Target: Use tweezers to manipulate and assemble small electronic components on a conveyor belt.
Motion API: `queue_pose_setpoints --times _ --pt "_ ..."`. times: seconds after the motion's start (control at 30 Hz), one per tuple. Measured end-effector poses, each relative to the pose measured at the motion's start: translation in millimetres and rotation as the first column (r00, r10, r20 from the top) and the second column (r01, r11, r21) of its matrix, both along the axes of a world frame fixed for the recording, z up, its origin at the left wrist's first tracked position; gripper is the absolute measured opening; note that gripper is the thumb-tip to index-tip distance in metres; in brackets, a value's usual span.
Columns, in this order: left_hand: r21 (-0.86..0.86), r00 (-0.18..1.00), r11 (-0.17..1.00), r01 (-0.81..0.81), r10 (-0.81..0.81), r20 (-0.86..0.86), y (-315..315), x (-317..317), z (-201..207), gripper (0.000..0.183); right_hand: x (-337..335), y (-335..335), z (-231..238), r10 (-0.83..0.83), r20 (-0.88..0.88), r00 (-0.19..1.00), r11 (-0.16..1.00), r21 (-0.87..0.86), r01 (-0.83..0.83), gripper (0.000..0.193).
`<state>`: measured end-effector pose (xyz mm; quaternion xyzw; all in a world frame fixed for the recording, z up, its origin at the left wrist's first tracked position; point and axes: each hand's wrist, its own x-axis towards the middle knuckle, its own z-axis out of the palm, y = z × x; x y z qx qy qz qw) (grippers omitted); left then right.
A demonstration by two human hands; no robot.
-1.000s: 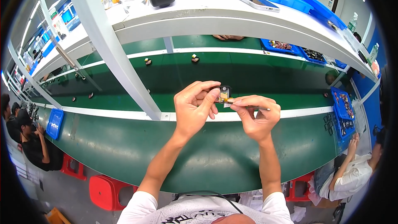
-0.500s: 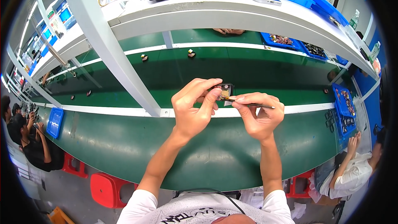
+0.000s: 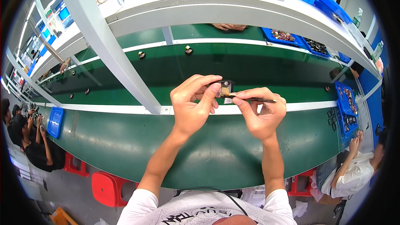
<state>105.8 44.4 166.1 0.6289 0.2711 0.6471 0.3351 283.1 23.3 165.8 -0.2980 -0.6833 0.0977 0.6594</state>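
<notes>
My left hand pinches a small black rectangular housing between thumb and fingers, above the white rail. Inside the housing sit a yellowish part and a pale round spot, partly covered by my thumb. My right hand grips a thin dark pen-like tool, held nearly level with its tip at the housing's lower edge. What exactly the tip touches is too small to tell. Just below the housing a small pale tab shows.
A white shelf on a slanted post spans the far side. Small parts lie on the green belt. Blue trays with parts stand right, another blue tray left. People sit at both sides; red stools are below.
The housing has tipped a little in my left hand, and the tool now lies flatter. Both hands keep their grips. The whole view has shifted slightly.
</notes>
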Motion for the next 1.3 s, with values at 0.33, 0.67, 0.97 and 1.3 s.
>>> queue_pose_setpoints --times 0.33,0.67,0.97,1.3 --pt "-0.051 0.999 0.998 0.031 -0.032 -0.010 3.7 -3.0 0.4 0.014 0.0 3.2 3.6 0.080 0.033 0.996 0.995 0.060 -0.082 0.018" --pt "-0.078 0.999 0.996 0.038 -0.040 -0.021 1.8 -0.7 0.9 0.014 -0.5 5.8 2.6 -0.010 0.167 0.986 0.985 0.170 -0.019 0.020" --pt "-0.090 0.999 0.996 0.023 -0.025 -0.029 1.8 0.4 0.6 0.012 4.9 -0.8 8.3 -0.091 0.318 0.944 0.971 0.237 0.014 0.025" --pt "-0.106 0.998 0.994 -0.003 -0.004 -0.060 -0.5 6.5 -3.1 0.012 6.3 -8.6 10.9 -0.224 0.453 0.863 0.930 0.364 0.050 0.035"
